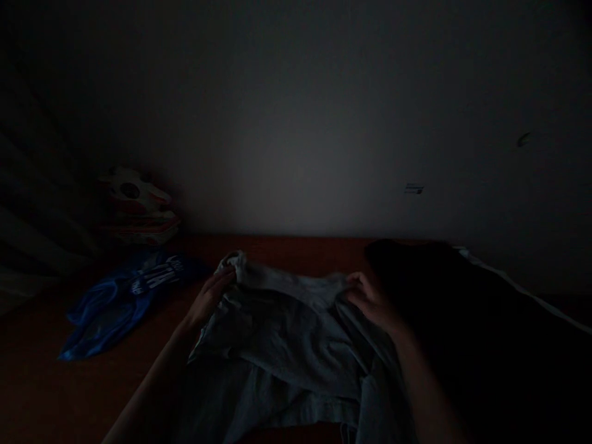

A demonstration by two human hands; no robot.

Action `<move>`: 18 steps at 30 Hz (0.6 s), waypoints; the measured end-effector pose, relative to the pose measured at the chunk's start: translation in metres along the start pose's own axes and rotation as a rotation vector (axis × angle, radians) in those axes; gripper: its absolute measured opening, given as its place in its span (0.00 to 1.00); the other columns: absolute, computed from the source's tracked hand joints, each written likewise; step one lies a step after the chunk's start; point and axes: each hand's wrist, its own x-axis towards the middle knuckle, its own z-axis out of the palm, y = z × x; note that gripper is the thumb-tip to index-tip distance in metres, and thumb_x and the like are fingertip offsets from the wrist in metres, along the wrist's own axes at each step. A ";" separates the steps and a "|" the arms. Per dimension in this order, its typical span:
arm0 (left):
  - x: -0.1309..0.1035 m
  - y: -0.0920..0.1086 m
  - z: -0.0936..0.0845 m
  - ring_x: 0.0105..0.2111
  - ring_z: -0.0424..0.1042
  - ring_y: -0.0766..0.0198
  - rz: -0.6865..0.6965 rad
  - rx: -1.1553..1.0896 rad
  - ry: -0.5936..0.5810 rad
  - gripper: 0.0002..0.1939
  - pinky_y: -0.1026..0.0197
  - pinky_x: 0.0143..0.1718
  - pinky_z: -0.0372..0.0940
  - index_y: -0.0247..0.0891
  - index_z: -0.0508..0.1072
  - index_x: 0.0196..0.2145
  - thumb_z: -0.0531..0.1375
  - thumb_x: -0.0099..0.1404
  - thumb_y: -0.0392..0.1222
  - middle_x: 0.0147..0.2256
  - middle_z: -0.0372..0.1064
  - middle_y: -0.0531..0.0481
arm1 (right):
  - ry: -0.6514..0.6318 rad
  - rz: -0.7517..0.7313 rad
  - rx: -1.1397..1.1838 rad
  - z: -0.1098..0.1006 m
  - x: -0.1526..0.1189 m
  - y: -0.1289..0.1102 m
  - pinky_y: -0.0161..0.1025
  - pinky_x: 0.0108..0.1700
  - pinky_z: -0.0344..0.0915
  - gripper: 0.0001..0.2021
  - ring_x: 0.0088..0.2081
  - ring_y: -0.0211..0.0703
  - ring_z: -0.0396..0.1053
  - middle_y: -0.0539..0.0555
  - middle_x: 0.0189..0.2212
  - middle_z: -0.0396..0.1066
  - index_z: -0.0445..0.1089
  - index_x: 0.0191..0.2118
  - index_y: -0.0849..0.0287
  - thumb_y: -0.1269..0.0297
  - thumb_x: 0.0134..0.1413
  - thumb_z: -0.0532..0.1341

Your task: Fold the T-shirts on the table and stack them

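Note:
A crumpled grey garment [287,345], its exact kind hard to make out in the dim light, lies on the reddish-brown tabletop [287,251] in front of me. Its upper edge forms a paler band stretched between my hands. My left hand [213,297] holds the upper left corner, where the cloth bunches up over the fingertips. At the right end of the band, my right hand [372,301] pinches the cloth between thumb and fingers. Folds hang loosely below, toward the near side.
A shiny blue plastic bag [123,302] with white lettering lies to the left. Behind it stands a stack of books or boxes [139,213] against the wall [296,135]. A large black cloth-like thing [462,333] with a whitish edge covers the right side. A curtain [41,203] hangs far left.

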 end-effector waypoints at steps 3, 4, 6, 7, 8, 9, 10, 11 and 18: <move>0.001 -0.002 0.014 0.70 0.51 0.45 0.180 0.158 0.153 0.31 0.44 0.68 0.50 0.41 0.72 0.56 0.60 0.60 0.60 0.67 0.58 0.41 | 0.321 -0.214 -0.173 0.014 0.013 0.002 0.56 0.66 0.56 0.37 0.69 0.57 0.54 0.63 0.68 0.57 0.58 0.65 0.57 0.48 0.52 0.62; 0.000 -0.002 0.017 0.69 0.53 0.44 0.223 0.213 0.123 0.30 0.43 0.67 0.51 0.41 0.72 0.56 0.60 0.60 0.60 0.67 0.59 0.40 | 0.329 -0.229 -0.229 0.015 0.015 0.003 0.57 0.67 0.54 0.37 0.70 0.57 0.52 0.64 0.69 0.55 0.57 0.66 0.58 0.48 0.54 0.61; -0.005 -0.002 0.022 0.61 0.67 0.45 0.239 0.304 -0.051 0.26 0.44 0.63 0.59 0.42 0.76 0.50 0.58 0.63 0.61 0.59 0.70 0.39 | 0.255 -0.195 -0.324 0.015 0.013 0.006 0.55 0.65 0.57 0.30 0.65 0.57 0.61 0.65 0.64 0.64 0.63 0.63 0.59 0.50 0.59 0.57; -0.009 -0.002 0.024 0.57 0.71 0.45 0.218 0.352 -0.155 0.25 0.45 0.61 0.62 0.43 0.78 0.48 0.57 0.64 0.62 0.54 0.75 0.40 | 0.195 -0.158 -0.370 0.014 0.011 0.007 0.54 0.63 0.59 0.26 0.61 0.56 0.66 0.65 0.59 0.70 0.67 0.60 0.59 0.50 0.61 0.56; -0.013 -0.002 0.026 0.54 0.73 0.44 0.193 0.408 -0.245 0.25 0.45 0.60 0.63 0.43 0.78 0.48 0.57 0.64 0.63 0.52 0.76 0.40 | 0.141 -0.113 -0.412 0.012 0.008 0.009 0.53 0.61 0.61 0.24 0.58 0.56 0.70 0.64 0.55 0.74 0.71 0.56 0.57 0.49 0.62 0.56; -0.017 -0.002 0.027 0.55 0.73 0.43 0.175 0.472 -0.309 0.28 0.44 0.61 0.62 0.43 0.78 0.50 0.58 0.63 0.65 0.53 0.76 0.39 | 0.096 -0.067 -0.447 0.011 0.004 0.009 0.53 0.60 0.62 0.24 0.55 0.57 0.72 0.63 0.52 0.76 0.73 0.54 0.56 0.46 0.61 0.57; -0.021 -0.002 0.029 0.58 0.70 0.40 0.169 0.539 -0.350 0.32 0.42 0.62 0.60 0.43 0.76 0.55 0.60 0.61 0.67 0.57 0.73 0.38 | 0.062 -0.031 -0.474 0.011 0.001 0.010 0.53 0.59 0.62 0.25 0.55 0.57 0.72 0.62 0.52 0.76 0.73 0.53 0.55 0.43 0.59 0.59; -0.023 -0.003 0.030 0.62 0.66 0.38 0.175 0.598 -0.377 0.38 0.40 0.64 0.57 0.43 0.73 0.59 0.63 0.58 0.68 0.62 0.68 0.37 | 0.041 -0.010 -0.493 0.012 -0.002 0.011 0.52 0.59 0.63 0.28 0.55 0.58 0.72 0.62 0.54 0.75 0.73 0.55 0.54 0.40 0.56 0.61; -0.014 -0.028 0.029 0.65 0.62 0.44 0.259 0.573 -0.404 0.33 0.43 0.67 0.54 0.40 0.69 0.62 0.61 0.62 0.54 0.67 0.60 0.38 | 0.268 0.070 -0.528 0.026 0.012 0.025 0.54 0.55 0.63 0.32 0.56 0.64 0.69 0.66 0.55 0.72 0.71 0.58 0.55 0.46 0.49 0.67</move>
